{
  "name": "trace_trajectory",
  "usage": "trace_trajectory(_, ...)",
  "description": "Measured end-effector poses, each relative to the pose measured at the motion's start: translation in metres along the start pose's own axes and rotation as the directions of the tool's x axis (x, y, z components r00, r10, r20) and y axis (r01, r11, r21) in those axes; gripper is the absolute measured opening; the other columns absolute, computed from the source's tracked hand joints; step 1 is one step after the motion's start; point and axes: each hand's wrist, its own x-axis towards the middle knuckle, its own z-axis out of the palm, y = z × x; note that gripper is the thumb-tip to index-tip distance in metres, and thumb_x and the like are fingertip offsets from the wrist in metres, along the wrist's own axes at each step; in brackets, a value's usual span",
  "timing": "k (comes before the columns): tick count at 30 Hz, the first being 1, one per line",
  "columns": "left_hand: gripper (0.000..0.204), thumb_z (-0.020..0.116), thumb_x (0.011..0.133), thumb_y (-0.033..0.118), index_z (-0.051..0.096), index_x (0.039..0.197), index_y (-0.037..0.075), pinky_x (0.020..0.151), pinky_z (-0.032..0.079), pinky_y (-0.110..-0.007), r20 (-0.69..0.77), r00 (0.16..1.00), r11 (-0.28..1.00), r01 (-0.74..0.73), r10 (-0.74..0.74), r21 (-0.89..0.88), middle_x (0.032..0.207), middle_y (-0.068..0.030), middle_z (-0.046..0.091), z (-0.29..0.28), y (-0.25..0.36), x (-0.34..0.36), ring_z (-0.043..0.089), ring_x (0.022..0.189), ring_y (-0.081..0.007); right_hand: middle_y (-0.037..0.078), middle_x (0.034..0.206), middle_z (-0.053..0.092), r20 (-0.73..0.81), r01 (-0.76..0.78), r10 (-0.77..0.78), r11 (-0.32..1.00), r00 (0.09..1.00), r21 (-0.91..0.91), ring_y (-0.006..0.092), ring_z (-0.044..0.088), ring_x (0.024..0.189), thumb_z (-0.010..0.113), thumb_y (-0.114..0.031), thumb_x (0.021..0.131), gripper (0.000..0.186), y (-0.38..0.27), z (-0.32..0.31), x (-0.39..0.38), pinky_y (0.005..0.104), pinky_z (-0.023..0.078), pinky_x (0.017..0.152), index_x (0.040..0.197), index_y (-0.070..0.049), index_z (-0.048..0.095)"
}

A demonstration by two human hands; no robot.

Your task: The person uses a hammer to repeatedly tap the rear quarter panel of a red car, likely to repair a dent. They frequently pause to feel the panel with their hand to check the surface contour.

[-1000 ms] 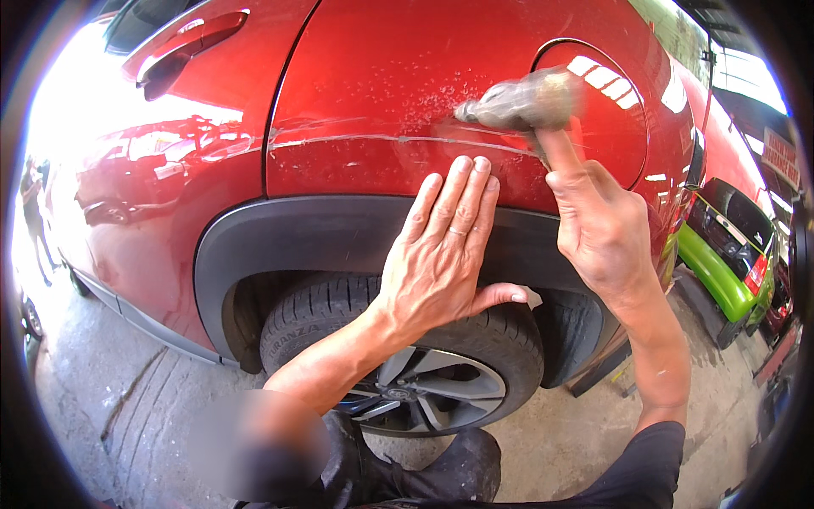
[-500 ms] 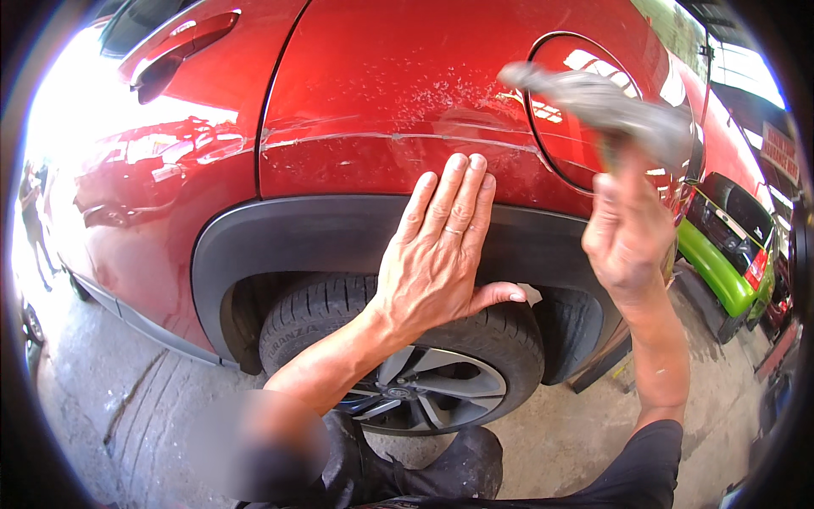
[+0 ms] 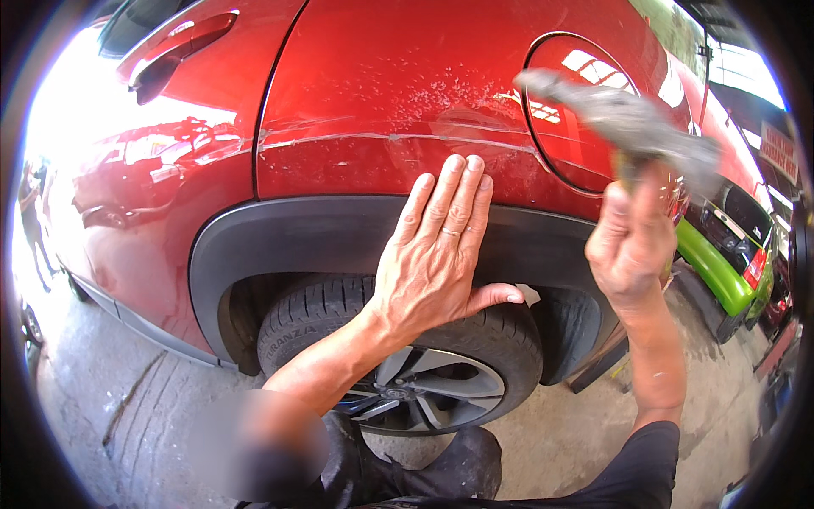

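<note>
My left hand [image 3: 432,254] lies flat, fingers extended, with its fingertips on the scratched red body panel [image 3: 365,102] and its palm over the dark wheel-arch trim [image 3: 322,229]. A small pale piece [image 3: 531,297] shows beside its thumb; I cannot make out what it is. My right hand [image 3: 632,246] grips the handle of a blurred grey hammer [image 3: 619,127], raised in front of the round fuel flap [image 3: 564,144]. The hammer's narrow end points left toward the panel. A pale scrape line crosses the panel above my left fingertips, with white speckles higher up.
Below the arch are the tyre [image 3: 305,314] and alloy wheel [image 3: 432,390], close to my knees. A door handle [image 3: 178,51] is upper left. A green car [image 3: 716,271] stands behind at the right. A person [image 3: 32,212] stands at the far left on the concrete floor [image 3: 136,399].
My right hand and the hammer have swung right from above my left fingertips to the fuel flap. My left hand stays in place, only shifting slightly in view.
</note>
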Motion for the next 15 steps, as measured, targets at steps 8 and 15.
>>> trace_trajectory(8, 0.118, 0.041, 0.079, 0.086, 0.039, 0.144, -0.012, 0.123, 0.013, -0.05, 0.011, 1.0, 1.0, 0.003, -0.003, 0.005, 0.157, -0.027, 0.03, -0.001, 0.0, 0.001, 0.022, 0.151, -0.039, 0.02, 0.113, 0.069, 0.074, -0.048, 0.048, 0.999, 0.996, 0.001, 0.0319, 0.071, 0.09, 0.062, -0.001, 0.094, 0.051, -0.003, -0.004, -0.009, 0.0345, 0.055, 0.073, 0.144, -0.004, 0.051)
trace_trajectory(15, 0.118, 0.04, 0.08, 0.086, 0.039, 0.144, -0.012, 0.123, 0.012, -0.05, 0.015, 1.0, 1.0, -0.003, 0.003, 0.014, 0.157, -0.0275, 0.03, -0.002, 0.0, -0.001, 0.021, 0.151, -0.039, 0.012, 0.086, 0.067, -0.07, 0.013, -0.01, 0.998, 0.998, 0.055, 0.0259, 0.065, 0.062, 0.068, 0.004, 0.086, 0.053, -0.004, 0.004, -0.003, 0.0356, 0.052, 0.056, 0.137, -0.009, 0.06)
